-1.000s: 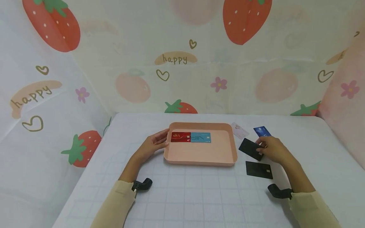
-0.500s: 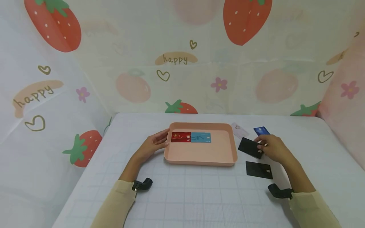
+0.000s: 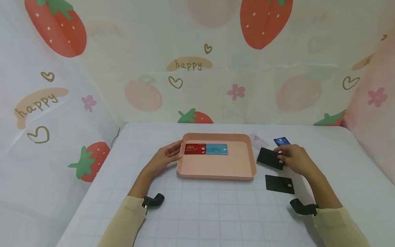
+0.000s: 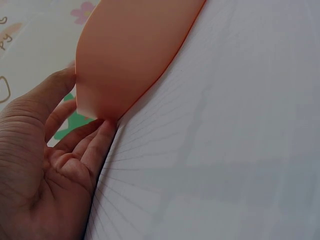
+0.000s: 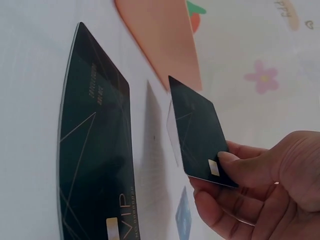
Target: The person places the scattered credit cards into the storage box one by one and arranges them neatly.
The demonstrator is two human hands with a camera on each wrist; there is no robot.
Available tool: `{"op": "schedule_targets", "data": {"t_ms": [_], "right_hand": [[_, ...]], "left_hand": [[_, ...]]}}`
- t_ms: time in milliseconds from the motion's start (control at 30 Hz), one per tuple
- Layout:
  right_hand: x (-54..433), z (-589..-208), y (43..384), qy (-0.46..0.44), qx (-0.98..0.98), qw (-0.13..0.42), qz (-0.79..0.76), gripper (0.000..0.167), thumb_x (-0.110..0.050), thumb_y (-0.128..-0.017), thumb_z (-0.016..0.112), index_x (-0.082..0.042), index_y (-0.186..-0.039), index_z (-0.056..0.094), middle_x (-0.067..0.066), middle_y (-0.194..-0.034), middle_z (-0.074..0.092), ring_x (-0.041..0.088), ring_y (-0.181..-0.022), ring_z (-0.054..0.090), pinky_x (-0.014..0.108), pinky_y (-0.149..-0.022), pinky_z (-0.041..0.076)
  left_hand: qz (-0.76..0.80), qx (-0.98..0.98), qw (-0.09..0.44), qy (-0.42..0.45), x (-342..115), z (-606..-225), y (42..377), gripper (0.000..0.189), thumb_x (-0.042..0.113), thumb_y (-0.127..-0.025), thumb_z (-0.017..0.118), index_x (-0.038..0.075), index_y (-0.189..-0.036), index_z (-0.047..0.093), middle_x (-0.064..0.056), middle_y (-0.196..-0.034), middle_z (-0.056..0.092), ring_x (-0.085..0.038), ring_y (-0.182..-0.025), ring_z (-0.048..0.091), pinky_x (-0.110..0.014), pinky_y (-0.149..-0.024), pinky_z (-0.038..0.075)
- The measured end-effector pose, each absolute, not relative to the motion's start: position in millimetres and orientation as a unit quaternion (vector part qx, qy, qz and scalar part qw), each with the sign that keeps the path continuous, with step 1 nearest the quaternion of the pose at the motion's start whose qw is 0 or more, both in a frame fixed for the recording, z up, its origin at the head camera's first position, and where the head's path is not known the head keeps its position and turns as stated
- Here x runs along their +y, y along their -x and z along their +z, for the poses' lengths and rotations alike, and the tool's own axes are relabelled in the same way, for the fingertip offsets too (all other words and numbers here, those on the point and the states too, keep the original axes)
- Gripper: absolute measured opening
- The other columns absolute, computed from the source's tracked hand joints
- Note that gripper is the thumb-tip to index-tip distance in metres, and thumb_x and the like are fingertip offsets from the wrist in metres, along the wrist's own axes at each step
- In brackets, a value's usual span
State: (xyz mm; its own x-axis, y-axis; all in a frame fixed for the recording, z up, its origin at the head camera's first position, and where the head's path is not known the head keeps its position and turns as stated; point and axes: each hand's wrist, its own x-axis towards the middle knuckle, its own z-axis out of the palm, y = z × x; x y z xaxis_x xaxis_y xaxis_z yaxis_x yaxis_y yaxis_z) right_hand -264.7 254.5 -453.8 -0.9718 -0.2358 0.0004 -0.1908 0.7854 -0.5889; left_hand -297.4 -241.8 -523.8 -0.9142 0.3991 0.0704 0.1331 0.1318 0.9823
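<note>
My right hand pinches a black card by its chip end, thumb over the chip, as the right wrist view shows. That card is tilted and raised off the table. A second black card, marked VIP in the right wrist view, lies nearer me. My left hand holds the left end of a peach tray, thumb at the rim and fingertips low on the wall in the left wrist view. Inside the tray, a red VIP card and a light blue card lie side by side along the back.
Behind the held card, a pale card lies by the tray's right side. A dark blue card sits just beyond my right hand, partly hidden by it. The white table meets a strawberry-printed backdrop at the back.
My right hand has shifted slightly away from me with the black card, which has moved a little away from the second black card. The left hand and tray have stayed put.
</note>
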Motion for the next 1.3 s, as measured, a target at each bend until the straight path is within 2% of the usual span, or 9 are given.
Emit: {"op": "schedule_targets", "data": {"t_ms": [567, 1300], "right_hand": [[250.8, -449.7, 261.5, 0.105, 0.933, -0.002, -0.344, 0.025, 0.003, -0.098, 0.061, 0.006, -0.121, 0.067, 0.029, -0.111, 0.067, 0.023, -0.074, 0.063, 0.028, -0.059, 0.056], [239.8, -443.5, 254.8, 0.082, 0.925, -0.027, -0.370, 0.026, 0.003, -0.099, 0.059, 0.006, -0.124, 0.066, 0.030, -0.116, 0.065, 0.026, -0.077, 0.061, 0.027, -0.058, 0.056]], "left_hand": [[0.637, 0.743, 0.102, -0.175, -242.0, -524.5, 295.2, 0.066, 0.012, -0.097, 0.070, 0.012, -0.156, 0.042, -0.008, -0.159, 0.041, -0.026, -0.143, 0.043, -0.025, -0.107, 0.045], [0.634, 0.745, 0.099, -0.182, -242.4, -522.7, 294.2, 0.066, 0.011, -0.097, 0.070, 0.010, -0.156, 0.040, -0.010, -0.159, 0.040, -0.027, -0.144, 0.042, -0.024, -0.108, 0.043]]}}
